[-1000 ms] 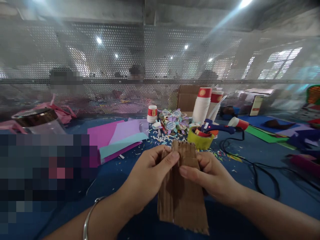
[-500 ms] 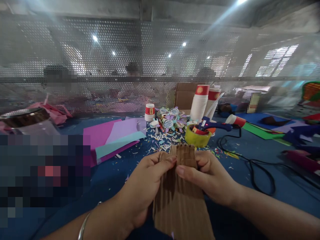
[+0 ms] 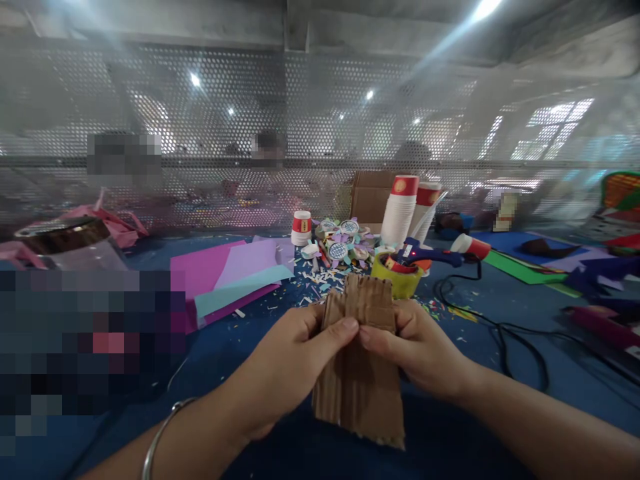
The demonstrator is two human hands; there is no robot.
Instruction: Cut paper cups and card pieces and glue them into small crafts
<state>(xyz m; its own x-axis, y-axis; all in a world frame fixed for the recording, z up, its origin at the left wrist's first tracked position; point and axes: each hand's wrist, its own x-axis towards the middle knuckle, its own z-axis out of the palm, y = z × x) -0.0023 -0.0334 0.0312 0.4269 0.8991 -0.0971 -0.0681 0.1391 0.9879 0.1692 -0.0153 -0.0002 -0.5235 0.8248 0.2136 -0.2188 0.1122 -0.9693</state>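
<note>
Your left hand (image 3: 295,347) and right hand (image 3: 427,343) both pinch the brown cardboard (image 3: 373,393) near its top, above the blue table (image 3: 215,350). It has bend lines already. I can't tell how much is left.

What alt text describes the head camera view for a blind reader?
Two bare hands hold corrugated cardboard above a blue table. Beyond are paper scraps, stacked paper cups and a blue glue gun on yellow tape.
</note>
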